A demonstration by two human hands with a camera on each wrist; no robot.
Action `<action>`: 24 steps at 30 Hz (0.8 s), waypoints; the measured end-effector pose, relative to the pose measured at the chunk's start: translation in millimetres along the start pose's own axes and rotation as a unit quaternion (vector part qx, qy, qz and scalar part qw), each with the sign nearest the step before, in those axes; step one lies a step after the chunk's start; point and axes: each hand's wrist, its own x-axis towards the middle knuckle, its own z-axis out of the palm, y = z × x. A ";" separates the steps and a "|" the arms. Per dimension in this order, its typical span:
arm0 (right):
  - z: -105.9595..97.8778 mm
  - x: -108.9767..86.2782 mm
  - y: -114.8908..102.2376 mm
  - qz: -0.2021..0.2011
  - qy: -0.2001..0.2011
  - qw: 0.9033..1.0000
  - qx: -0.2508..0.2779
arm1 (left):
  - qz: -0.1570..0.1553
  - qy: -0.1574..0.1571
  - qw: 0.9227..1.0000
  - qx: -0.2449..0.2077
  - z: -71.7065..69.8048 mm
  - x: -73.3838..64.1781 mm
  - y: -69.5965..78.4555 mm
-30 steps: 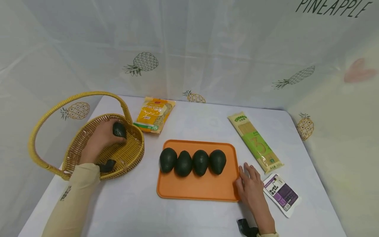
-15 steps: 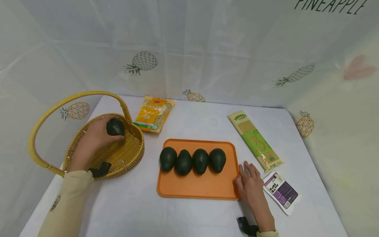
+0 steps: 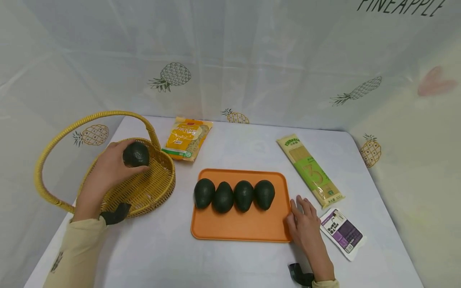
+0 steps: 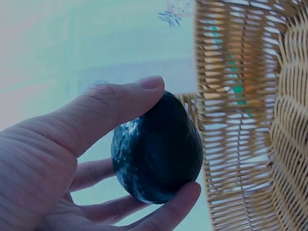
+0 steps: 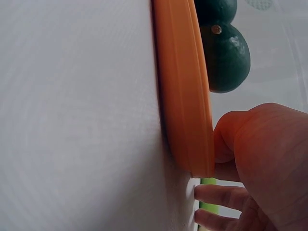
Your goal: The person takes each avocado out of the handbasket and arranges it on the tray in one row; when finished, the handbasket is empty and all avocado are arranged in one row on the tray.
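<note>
A dark green avocado (image 3: 136, 154) is gripped between the thumb and fingers of my left hand (image 3: 109, 165), over the yellow wicker basket (image 3: 153, 192). In the left wrist view the avocado (image 4: 159, 149) shows close to the woven basket wall (image 4: 236, 120), with my thumb on top and fingertips curled under it. My right hand (image 3: 307, 230) rests at the right edge of an orange tray (image 3: 237, 228), thumb and fingertips at its rim. A row of several avocados (image 3: 243, 196) lies along the tray's upper half. The right wrist view shows the tray's side wall (image 5: 185, 86) close up.
An orange-and-yellow food packet (image 3: 188, 139) lies beside the basket at the back. To the right of the tray are a long green noodle pack (image 3: 311, 172) and a small purple-and-white packet (image 3: 343, 234). The basket's tall handle (image 3: 97, 116) arches above its bowl.
My left hand has lifted the avocado and drawn it slightly back and to the left within the basket area. My right hand stays at the tray's edge.
</note>
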 end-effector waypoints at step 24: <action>1.8 -0.2 2.2 -0.004 0.008 1.000 0.003 | 0.048 0.021 0.998 -0.030 9.1 -21.1 31.2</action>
